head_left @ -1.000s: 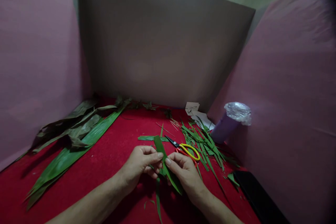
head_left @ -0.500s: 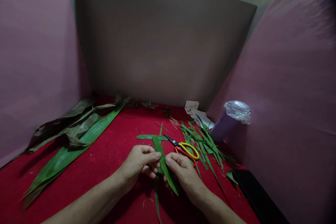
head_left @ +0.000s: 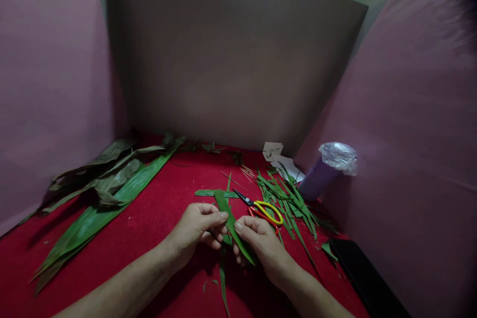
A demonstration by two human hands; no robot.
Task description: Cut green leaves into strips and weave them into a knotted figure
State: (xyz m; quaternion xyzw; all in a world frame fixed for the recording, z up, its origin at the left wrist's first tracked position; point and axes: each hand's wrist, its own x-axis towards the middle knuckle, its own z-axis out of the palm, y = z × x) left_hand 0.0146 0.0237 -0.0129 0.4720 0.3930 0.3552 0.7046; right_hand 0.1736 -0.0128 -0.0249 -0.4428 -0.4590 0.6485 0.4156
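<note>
A green leaf strip (head_left: 231, 223) slants between my two hands above the red cloth (head_left: 160, 223). My left hand (head_left: 203, 226) pinches its left edge between thumb and fingers. My right hand (head_left: 257, 241) grips the right edge lower down, thumb on top. Some of the fingers are hidden beneath the strip. Just behind it, another leaf piece (head_left: 208, 193) lies flat on the cloth. Scissors (head_left: 257, 204) with one yellow and one red handle rest beyond my right hand. A narrow leaf strip (head_left: 222, 280) lies below my hands.
Long leaves (head_left: 100, 218), green and dried, lie at the left. Cut leaf strips (head_left: 288, 198) are heaped at the right, near thin sticks (head_left: 247, 174), white papers (head_left: 286, 168) and a purple plastic-topped cylinder (head_left: 316, 176). A flat black object (head_left: 367, 276) sits at the right edge.
The leaf strip has tilted a little, its lower end rising slightly and its top end shifting left. Both hands keep their hold on it.
</note>
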